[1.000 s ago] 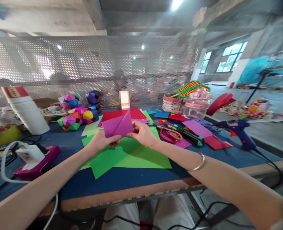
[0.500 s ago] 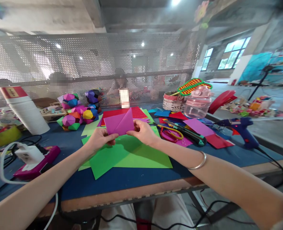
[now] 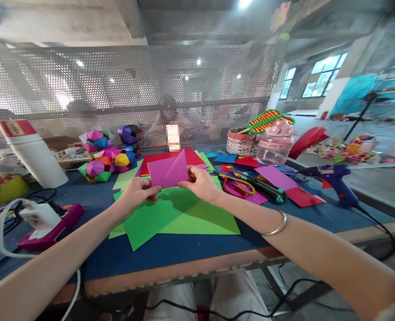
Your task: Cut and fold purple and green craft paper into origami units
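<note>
A folded sheet of purple paper (image 3: pixel 168 171) is held upright, one flap folded diagonally so that a point rises at its right. My left hand (image 3: pixel 139 192) pinches its lower left corner between thumb and fingers. At the lower right edge, my right hand (image 3: pixel 200 183) grips it with the thumb in front and the fingers curled behind. Below both hands lie a dark green sheet (image 3: pixel 147 220) and a light green sheet (image 3: pixel 204 218), overlapping. Behind the purple paper is a red sheet (image 3: pixel 192 156), partly hidden.
Scissors (image 3: pixel 239 186), a utility knife (image 3: pixel 267 188) and loose paper pieces lie at right, before a glue gun (image 3: pixel 339 180) and pink bottle (image 3: pixel 275 149). At left stand paper balls (image 3: pixel 99 170), stacked cups (image 3: pixel 39 156) and a power strip (image 3: pixel 47 232). People sit behind the mesh screen (image 3: pixel 117 93).
The purple paper has shifted very slightly right. My left thumb and fingers have slid a little left toward its corner; the right hand keeps its hold.
</note>
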`<state>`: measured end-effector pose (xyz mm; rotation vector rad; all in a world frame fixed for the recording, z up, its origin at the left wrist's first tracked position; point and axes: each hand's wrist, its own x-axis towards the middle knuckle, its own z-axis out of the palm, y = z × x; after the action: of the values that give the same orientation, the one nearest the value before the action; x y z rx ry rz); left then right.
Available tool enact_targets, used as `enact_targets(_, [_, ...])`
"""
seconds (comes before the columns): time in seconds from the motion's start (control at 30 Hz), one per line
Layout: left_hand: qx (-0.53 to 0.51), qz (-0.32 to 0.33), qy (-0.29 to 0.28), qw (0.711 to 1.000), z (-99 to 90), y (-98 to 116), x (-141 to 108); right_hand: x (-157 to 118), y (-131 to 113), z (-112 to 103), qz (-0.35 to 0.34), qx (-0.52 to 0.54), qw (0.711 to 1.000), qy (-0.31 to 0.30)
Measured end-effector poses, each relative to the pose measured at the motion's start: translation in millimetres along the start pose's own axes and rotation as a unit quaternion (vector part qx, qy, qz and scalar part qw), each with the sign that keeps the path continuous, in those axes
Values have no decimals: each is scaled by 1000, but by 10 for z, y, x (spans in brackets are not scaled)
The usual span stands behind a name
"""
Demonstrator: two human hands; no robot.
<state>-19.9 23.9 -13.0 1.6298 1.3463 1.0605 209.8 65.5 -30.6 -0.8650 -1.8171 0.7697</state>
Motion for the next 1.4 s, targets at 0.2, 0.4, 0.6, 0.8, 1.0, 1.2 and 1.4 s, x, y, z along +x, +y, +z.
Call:
enact_targets(0.2, [9, 14, 8, 1000, 11, -10, -5, 10, 18, 6, -5, -2, 1000, 7])
enact_targets(0.4, [2, 21, 0, 1000, 7, -15, -5, 12, 44, -12, -2, -11, 1000, 5])
enact_targets(0.6, [-2, 24, 3, 1000, -19, -20, 16, 10, 59, -11, -10, 2, 1000, -1])
enact_targets(0.8, [-3, 26, 9, 1000, -20, -11, 23, 3, 25, -20, -17, 13, 1000, -10])
enact_targets(1.0, [-8, 28, 16, 999, -34, -22, 35, 24, 29, -54, -33, -25, 999, -15])
enact_targets(1.2, [-16, 19, 17, 1000, -38, -56, 51, 39, 74, -71, -32, -51, 998, -10])
enact_targets(1.4, [-19, 14, 24, 999, -38, -81, 64, 35, 80, -74, -27, -57, 998, -12])
